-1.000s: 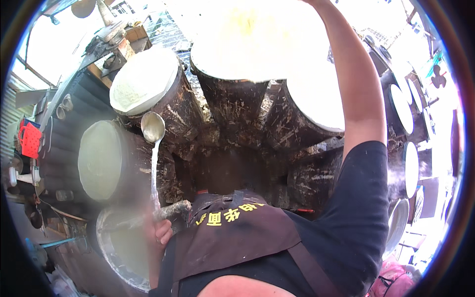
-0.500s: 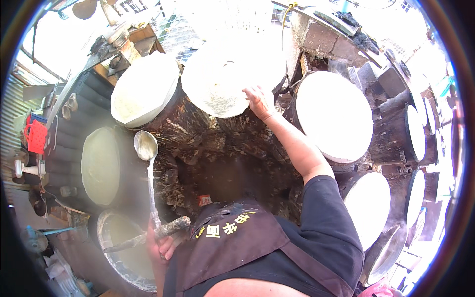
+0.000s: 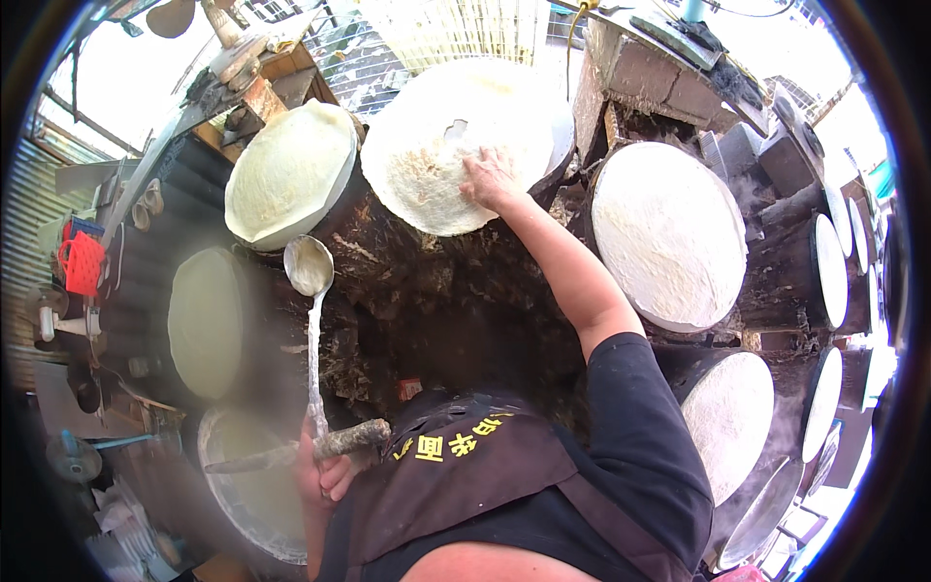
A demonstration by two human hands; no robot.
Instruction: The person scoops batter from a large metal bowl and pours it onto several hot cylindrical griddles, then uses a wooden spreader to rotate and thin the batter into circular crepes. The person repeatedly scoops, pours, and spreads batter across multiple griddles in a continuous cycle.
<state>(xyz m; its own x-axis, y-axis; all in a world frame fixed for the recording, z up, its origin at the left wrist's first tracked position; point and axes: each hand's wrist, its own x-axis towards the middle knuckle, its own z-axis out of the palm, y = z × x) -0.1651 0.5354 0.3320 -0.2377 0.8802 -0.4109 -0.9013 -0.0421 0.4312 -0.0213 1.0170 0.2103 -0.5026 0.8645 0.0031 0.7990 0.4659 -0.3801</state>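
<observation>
My left hand (image 3: 330, 475), at the lower left, is closed around a long-handled ladle (image 3: 309, 268) and a batter-crusted flat-bladed tool with a thick round handle (image 3: 354, 439). The ladle's bowl points away from me, with pale batter on it. My right hand (image 3: 492, 177) reaches far forward, its fingers spread on the thin pale sheet (image 3: 417, 179) that covers the round griddle at the far middle. That sheet has a small hole and a crumbly, rough patch beside the fingers. Beneath my left hand stands a round tub of pale batter (image 3: 254, 504), partly hidden by the tools and steam.
More pale-covered round griddles stand in a ring: one at the far left (image 3: 291, 175), one at the left (image 3: 207, 323), and several at the right, including a large one (image 3: 669, 238). A red plastic basket (image 3: 81, 263) hangs at the left. Steam drifts over the left side.
My right hand has moved slightly left and nearer the middle of the far sheet, with fingers lowered onto it. The left hand still holds the ladle and tool. The picture is less overexposed.
</observation>
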